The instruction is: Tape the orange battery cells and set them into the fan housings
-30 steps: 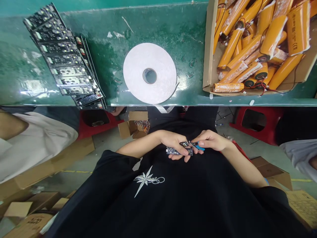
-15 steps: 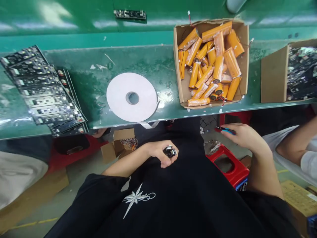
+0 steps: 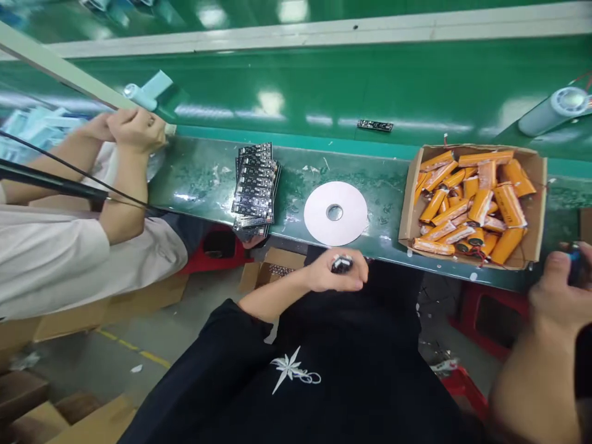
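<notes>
My left hand [image 3: 337, 274] is closed around a black circuit board [image 3: 341, 265], seen end-on with white parts on it, just in front of the bench edge. Most of the board is hidden in the palm. My right hand [image 3: 562, 296], blurred at the right edge, is wrapped round a small blue-and-black hand tool [image 3: 576, 264]; its kind does not show. A flat white roll of tape [image 3: 319, 213] lies on the bench beyond my left hand. To its left sits a fanned stack of black circuit boards [image 3: 254, 188].
A cardboard box [image 3: 540, 209] of orange battery packs [image 3: 481, 203] stands right of the roll. One loose circuit board [image 3: 375, 126] lies on the green surface behind. At the left, a co-worker's hands [image 3: 136, 129] are over the bench [image 3: 198, 166]. A light-blue cylindrical device [image 3: 552, 111] is at the back right.
The view has swung left and up, bringing the co-worker into sight. My right hand has risen with the tool from beside the red stool to the bench edge. My left hand keeps the circuit board.
</notes>
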A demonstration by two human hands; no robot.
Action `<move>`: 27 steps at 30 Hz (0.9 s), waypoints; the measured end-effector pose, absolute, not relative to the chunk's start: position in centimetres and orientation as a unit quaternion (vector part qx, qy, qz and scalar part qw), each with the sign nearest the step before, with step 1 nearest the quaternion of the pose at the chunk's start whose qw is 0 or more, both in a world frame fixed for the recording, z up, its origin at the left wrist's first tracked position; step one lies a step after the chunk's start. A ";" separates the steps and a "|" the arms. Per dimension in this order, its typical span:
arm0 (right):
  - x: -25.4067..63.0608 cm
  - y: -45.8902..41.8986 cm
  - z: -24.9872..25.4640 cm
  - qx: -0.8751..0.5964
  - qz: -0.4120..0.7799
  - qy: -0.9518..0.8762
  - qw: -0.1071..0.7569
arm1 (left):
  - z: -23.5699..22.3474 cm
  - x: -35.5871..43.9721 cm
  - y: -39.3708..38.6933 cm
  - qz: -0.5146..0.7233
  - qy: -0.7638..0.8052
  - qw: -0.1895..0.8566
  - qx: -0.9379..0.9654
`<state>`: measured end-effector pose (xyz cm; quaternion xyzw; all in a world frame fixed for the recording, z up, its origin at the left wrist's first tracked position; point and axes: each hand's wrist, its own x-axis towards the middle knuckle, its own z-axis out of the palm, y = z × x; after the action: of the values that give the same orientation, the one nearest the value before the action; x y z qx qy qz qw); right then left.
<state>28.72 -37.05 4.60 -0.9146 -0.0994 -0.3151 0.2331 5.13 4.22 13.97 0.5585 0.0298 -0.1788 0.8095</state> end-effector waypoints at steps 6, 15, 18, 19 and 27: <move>28.4 -35.8 4.8 -0.943 -0.254 -0.121 0.180 | 18.0 14.0 12.0 0.105 0.146 0.399 0.899; 27.6 -35.1 5.2 -0.951 -0.224 -0.120 0.175 | 15.5 24.2 18.2 -0.014 0.106 0.060 0.992; 27.4 -34.9 5.6 -0.950 -0.227 -0.125 0.171 | 14.9 28.3 17.1 0.031 0.034 0.094 0.995; 27.3 -34.8 5.7 -0.950 -0.228 -0.126 0.171 | 14.8 29.8 16.5 0.044 0.008 0.105 0.993; 26.6 -34.6 6.2 -0.938 -0.249 -0.144 0.194 | 13.5 37.1 12.2 -0.023 -0.050 0.135 0.989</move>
<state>26.62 -34.60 6.18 -0.9381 -0.1437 -0.2487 0.1936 37.11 12.25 13.52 0.9893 -0.0502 -0.0229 0.1351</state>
